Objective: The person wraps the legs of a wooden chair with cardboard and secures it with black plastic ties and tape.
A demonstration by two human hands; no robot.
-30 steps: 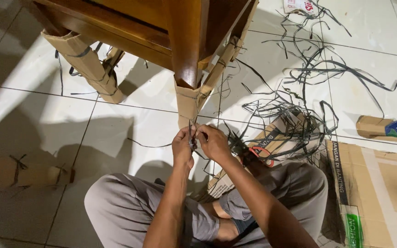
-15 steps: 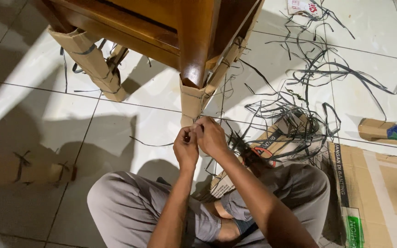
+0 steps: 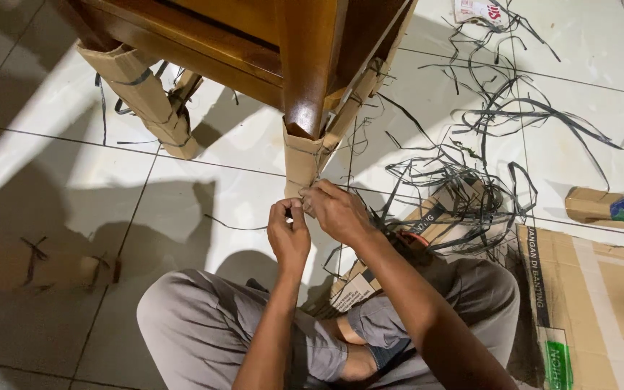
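Sitting cross-legged on the tiled floor (image 3: pixel 59 217), the person works with both hands at the foot of one wooden furniture leg (image 3: pixel 310 72). That leg's lower end is sleeved in a cardboard wrap (image 3: pixel 299 160), and a thin dark strap (image 3: pixel 243 227) trails off to the left across the tile from where the hands meet.

The left hand (image 3: pixel 288 235) has its grip pinched narrow, thumb and fingers closed on the strap just beside the bottom of the wrap. The right hand (image 3: pixel 335 211) lies against the wrap's lower edge, fingers curled tight; its grip is closed too, though whether it holds the strap or the cardboard itself cannot be told from this angle. The two hands touch each other.

Two wrapped legs show in all: the near one, and a second wrapped leg (image 3: pixel 142 94) further left, tilted and banded with dark strapping. One loose tangle of cut straps (image 3: pixel 485 144) sprawls to the right. Counted cardboard pieces on the floor: one flat sheet (image 3: pixel 601 303) at the right edge, one small folded box (image 3: pixel 608 206) above it, and one printed carton piece (image 3: pixel 427 217) beside the person's right knee. A crumpled brown scrap (image 3: pixel 45 263) lies well apart on the left.
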